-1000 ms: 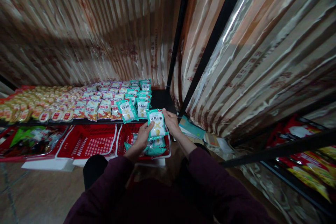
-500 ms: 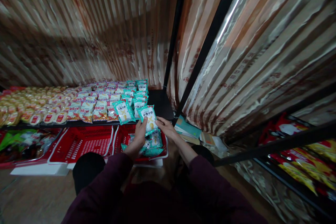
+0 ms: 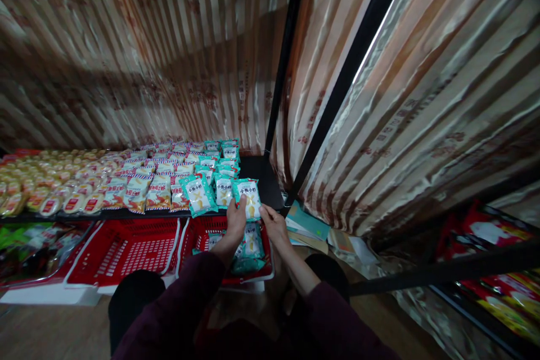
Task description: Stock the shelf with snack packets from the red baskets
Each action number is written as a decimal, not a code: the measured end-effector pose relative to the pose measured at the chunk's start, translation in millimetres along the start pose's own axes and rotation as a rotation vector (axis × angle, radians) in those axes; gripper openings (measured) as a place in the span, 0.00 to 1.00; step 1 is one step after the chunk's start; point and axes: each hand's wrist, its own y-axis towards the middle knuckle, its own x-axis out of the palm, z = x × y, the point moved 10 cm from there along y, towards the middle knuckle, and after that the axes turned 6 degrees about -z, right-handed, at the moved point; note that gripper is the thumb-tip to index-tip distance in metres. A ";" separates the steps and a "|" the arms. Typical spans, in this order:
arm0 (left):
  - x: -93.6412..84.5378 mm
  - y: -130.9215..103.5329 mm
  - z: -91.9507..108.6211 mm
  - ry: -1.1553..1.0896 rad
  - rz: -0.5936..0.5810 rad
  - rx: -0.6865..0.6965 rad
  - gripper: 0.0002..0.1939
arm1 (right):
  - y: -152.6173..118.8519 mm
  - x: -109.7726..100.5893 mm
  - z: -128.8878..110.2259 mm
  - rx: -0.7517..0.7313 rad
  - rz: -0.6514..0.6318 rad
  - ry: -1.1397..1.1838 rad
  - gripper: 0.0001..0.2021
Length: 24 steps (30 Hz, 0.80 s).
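Between my two hands is a teal and white snack packet (image 3: 248, 198), upright at the front edge of the black shelf (image 3: 257, 171). My left hand (image 3: 236, 220) grips its lower left side with the thumb on the front. On its lower right side, my right hand (image 3: 275, 225) pinches the edge. Similar teal packets (image 3: 198, 194) stand in rows just to the left. Below my hands, a red basket (image 3: 185, 244) holds several more teal packets (image 3: 252, 242).
Striped snack bags (image 3: 159, 191) and round packaged cakes (image 3: 73, 202) fill the shelf leftward. Another red basket (image 3: 126, 247) sits below. Black posts (image 3: 337, 87) rise before the curtain (image 3: 202, 67). Papers (image 3: 307, 222) lie at the shelf's right; red and yellow bags (image 3: 502, 287) are far right.
The held packet has moved right and against the shelf's front edge, beside the other teal packets. Both hands still hold it. The whole view has shifted slightly.
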 end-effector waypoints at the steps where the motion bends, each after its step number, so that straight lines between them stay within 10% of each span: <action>1: 2.4 3.2 3.9 0.044 0.006 0.026 0.22 | 2.1 -3.7 -2.2 -0.002 0.016 -0.026 0.27; 24: 41.6 77.4 -6.4 0.179 -0.068 0.016 0.16 | 73.3 -20.3 -10.2 -0.085 0.139 -0.269 0.30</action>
